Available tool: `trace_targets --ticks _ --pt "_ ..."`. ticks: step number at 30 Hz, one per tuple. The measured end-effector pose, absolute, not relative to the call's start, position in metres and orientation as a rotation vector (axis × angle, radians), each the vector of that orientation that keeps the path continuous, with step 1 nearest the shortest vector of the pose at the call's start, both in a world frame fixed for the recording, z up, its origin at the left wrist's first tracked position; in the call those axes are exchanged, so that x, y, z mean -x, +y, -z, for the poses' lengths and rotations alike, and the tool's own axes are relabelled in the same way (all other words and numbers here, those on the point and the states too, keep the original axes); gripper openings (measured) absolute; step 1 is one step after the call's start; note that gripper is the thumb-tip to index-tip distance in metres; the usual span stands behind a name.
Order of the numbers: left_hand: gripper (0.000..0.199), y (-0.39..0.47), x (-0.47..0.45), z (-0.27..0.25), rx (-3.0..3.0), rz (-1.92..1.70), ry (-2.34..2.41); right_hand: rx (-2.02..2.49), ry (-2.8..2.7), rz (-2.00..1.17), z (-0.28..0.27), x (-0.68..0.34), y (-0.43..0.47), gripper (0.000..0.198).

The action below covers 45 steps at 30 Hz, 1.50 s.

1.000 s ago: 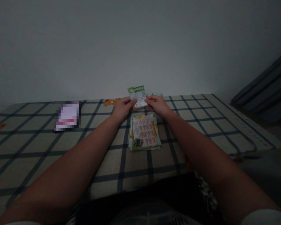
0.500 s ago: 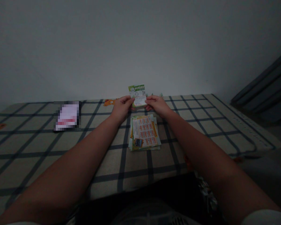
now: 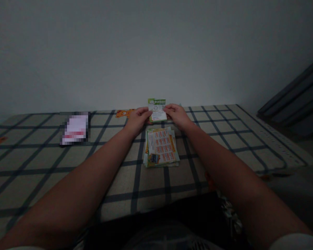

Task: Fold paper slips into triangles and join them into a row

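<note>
A small green and white printed leaflet (image 3: pixel 158 108) is held up near the far edge of the table, with a crease line across its middle. My left hand (image 3: pixel 138 119) pinches its left edge between thumb and fingers. On the opposite edge, my right hand (image 3: pixel 177 114) is closed on the same leaflet. Nearer to me, between my forearms, a loose stack of printed leaflets (image 3: pixel 161 147) lies on the cloth; the top one shows rows of orange blocks. Behind my right hand, a bit of greenish paper (image 3: pixel 178 104) peeks out, mostly hidden.
A blue-checked tablecloth (image 3: pixel 114 180) with bear prints covers the table. To the left lies a phone-like dark-edged object (image 3: pixel 77 128), its face pixelated. A pale wall (image 3: pixel 156 52) rises right behind the table. Dark grey folded fabric or panels (image 3: pixel 297 97) stand at the right.
The held leaflet has shifted slightly right and down and tilts back more. Both hands moved with it, still gripping its sides. The stack stays where it was.
</note>
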<state>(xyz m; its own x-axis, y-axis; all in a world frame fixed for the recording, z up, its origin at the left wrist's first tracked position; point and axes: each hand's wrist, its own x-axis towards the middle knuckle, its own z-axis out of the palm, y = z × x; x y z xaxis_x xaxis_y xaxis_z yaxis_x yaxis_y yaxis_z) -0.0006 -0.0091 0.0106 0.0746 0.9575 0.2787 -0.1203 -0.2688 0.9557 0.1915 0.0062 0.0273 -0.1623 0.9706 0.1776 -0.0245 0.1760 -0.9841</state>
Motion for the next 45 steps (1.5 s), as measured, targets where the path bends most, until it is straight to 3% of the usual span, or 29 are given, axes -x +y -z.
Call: trace_targets --ticks 45 --pt "0.03 -0.0034 0.0029 -0.0032 -1.366 -1.4 0.909 0.895 -1.421 -1.299 -0.0297 -0.1909 0.0015 0.013"
